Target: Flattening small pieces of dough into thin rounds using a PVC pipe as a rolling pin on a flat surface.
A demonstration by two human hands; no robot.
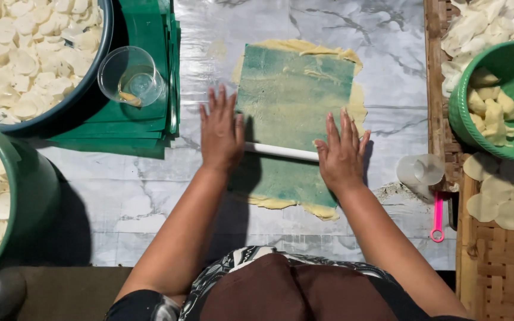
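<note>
Pressing flat, the left hand (221,134) and right hand (341,156) lay spread on the white roller's (281,151) ends — the dough (295,47) under the green sheet (290,101) looked soft, easily torn.

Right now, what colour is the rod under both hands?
White; the rod lies across a green sheet, clearest in the head view.

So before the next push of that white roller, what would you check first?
1. Left hand flat on the white roller: ok.
2. Right hand flat on the other end: ok.
3. Green plastic sheet covers the dough: not ok, dough pokes out along the top, right and bottom edges.
4. Roller lies square across the sheet: ok, only slightly tilted.
5. Path ahead free on the marble-patterned tabletop: ok.
6. Dough evenly thin under the sheet: cannot tell.
</note>
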